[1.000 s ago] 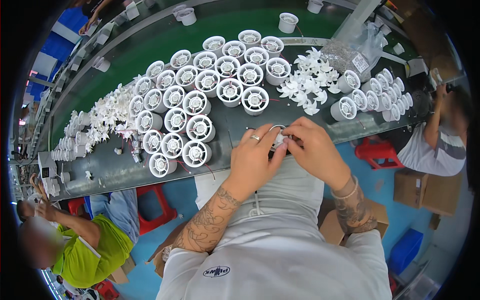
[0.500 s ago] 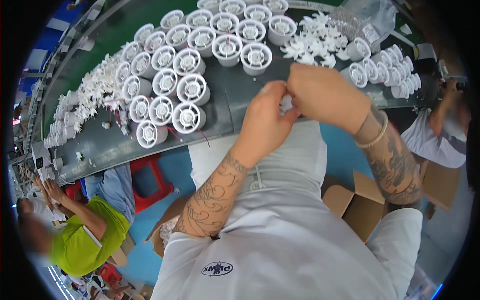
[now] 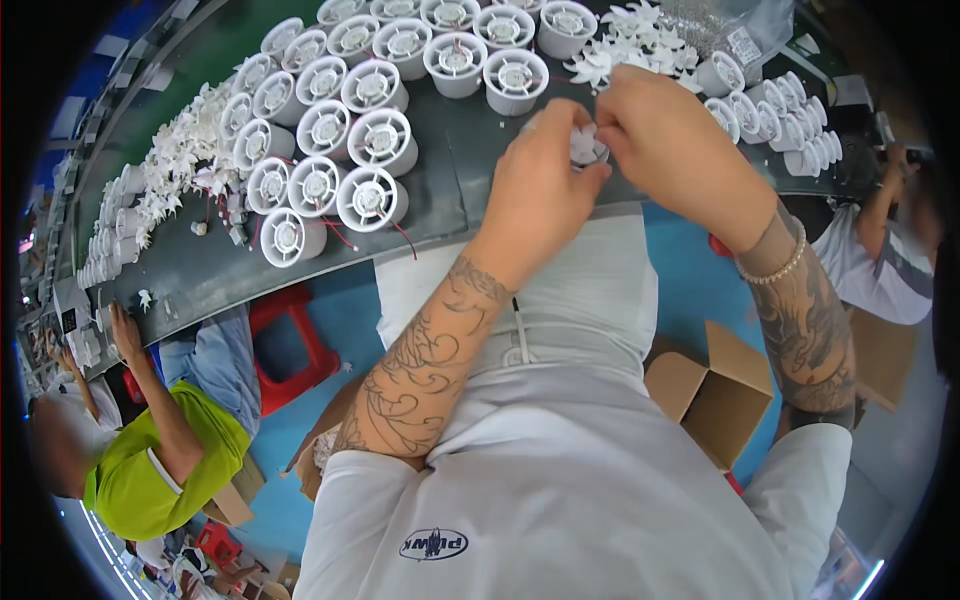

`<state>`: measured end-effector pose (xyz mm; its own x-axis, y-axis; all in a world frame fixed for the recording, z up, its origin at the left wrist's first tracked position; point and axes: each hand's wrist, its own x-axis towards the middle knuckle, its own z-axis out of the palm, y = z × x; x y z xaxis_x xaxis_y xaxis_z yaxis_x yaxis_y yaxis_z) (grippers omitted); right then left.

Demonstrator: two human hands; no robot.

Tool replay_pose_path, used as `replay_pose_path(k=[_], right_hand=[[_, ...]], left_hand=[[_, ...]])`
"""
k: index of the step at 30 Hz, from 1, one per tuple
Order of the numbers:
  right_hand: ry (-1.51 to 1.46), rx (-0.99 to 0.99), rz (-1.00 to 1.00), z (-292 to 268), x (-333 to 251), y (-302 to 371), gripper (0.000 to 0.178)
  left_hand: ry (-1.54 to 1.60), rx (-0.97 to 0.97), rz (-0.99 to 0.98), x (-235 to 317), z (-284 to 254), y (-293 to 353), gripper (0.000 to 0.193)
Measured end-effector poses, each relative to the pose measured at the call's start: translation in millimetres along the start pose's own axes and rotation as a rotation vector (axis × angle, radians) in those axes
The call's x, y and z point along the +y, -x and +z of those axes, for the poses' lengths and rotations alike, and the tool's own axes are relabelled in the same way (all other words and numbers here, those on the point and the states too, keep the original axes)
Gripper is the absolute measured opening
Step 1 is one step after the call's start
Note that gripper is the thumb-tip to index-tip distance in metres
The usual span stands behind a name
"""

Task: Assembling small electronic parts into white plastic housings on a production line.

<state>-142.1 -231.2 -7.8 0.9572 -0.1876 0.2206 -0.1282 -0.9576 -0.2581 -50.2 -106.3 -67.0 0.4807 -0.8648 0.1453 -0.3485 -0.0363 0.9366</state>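
Note:
Over the table's near edge, my left hand (image 3: 540,185) is closed around a small white round housing (image 3: 588,150). Pale fan-like blades show inside it, though my fingers cover most of its wall. My right hand (image 3: 685,155) meets it from the right, thumb and fingers pinched at the rim; whatever they grip is hidden. Left of my hands stand rows of white cup-shaped housings (image 3: 372,200) with spoked round centres, some trailing thin red wires. Beyond my right hand lies a heap of white bladed fan wheels (image 3: 640,45).
A dark green table (image 3: 440,215) curves across the top. Another pile of white fan wheels (image 3: 185,150) lies left, near small motors (image 3: 237,220). White cups (image 3: 775,115) are stacked in rows at right. A red stool (image 3: 320,365), an open carton (image 3: 725,400) and seated co-workers are nearby.
Both hands have risen slightly away from my body. The left has turned so that the white housing shows more, and my right fingers have shifted to its upper right rim.

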Motion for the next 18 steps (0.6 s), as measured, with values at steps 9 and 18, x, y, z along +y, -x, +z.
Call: replay_pose_path(k=[9,18], right_hand=[[-0.235,0.01,0.203,11.7,-1.0,20.0,0.005],[-0.149,0.367,0.351,1.8,26.9,22.1,0.009]], left_hand=[[-0.043,0.128,0.157,-15.1,11.1,2.0,0.032],[-0.154,0.141,0.172,-14.8,-1.6,3.3,0.053]])
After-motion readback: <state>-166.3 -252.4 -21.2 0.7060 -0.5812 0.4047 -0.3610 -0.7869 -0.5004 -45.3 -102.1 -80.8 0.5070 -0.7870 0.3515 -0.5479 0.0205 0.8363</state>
